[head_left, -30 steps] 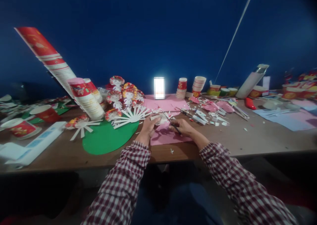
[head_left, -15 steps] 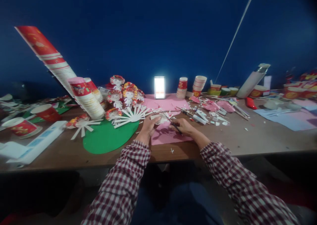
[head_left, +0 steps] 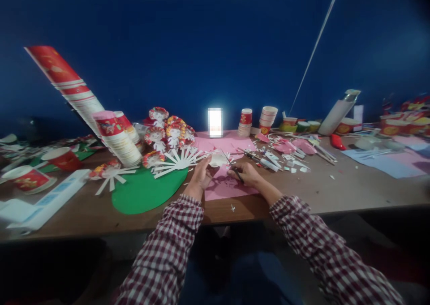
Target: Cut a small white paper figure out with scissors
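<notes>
My left hand (head_left: 202, 174) is closed at its fingertips on a small pale paper piece (head_left: 218, 158), held above the pink sheet (head_left: 215, 193). To its right, my right hand (head_left: 247, 174) grips a pair of dark-handled scissors (head_left: 238, 173). The blades point up and left, towards the right edge of the paper piece; whether they touch it I cannot tell. Left of my left hand, a white paper strip fan (head_left: 179, 161) lies partly over a green oval sheet (head_left: 148, 191). Small white scraps (head_left: 233, 208) lie in front of the pink sheet.
Tall stacks of paper cups (head_left: 117, 139) lean at the left. Several paper figures with red and yellow trim (head_left: 174, 132) stand behind the fan. A bright phone-like screen (head_left: 215, 122) stands at the back. Paper cuttings (head_left: 285, 157) and a blue sheet (head_left: 379, 161) lie rightward.
The view has tipped slightly, so the table sits a little lower. The pale paper piece has turned in my left fingers, and the scissors are drawn slightly away from it.
</notes>
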Demonstrator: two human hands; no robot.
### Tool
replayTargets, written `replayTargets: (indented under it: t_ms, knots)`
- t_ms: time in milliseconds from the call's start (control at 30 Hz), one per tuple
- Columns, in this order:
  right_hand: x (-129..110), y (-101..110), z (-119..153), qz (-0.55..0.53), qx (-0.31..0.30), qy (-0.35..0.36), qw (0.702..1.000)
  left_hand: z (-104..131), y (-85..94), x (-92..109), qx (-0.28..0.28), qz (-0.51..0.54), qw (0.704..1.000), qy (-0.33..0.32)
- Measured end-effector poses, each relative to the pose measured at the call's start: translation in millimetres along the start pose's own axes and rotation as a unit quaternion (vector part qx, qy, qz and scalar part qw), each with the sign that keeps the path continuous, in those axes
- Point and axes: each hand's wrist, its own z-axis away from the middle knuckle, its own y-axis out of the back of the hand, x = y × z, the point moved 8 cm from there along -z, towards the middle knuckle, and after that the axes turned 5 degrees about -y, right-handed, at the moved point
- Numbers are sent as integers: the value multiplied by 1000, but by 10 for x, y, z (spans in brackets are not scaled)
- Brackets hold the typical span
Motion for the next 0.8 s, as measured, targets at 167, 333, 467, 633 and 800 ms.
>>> replayTargets:
  t_ms: [167,333,467,633,800]
  knots:
    - [-78,10,19,12,2,-1,1000,26,-35,19,-5,-28,1000,-12]
    - [-165,33,48,38,6,-5,999,-15,25,-10,-3,-40,999,-23]
    - [-160,13,46,26,-6,-3,1000,-11,68,6,23,-48,998,-33]
    - [-108,-10,31,13,-14,8,1000,29,29,49,33,-70,996,-39]
    - [-85,-21,35,-8,-21,10,1000,16,32,42,38,-82,995,-42]
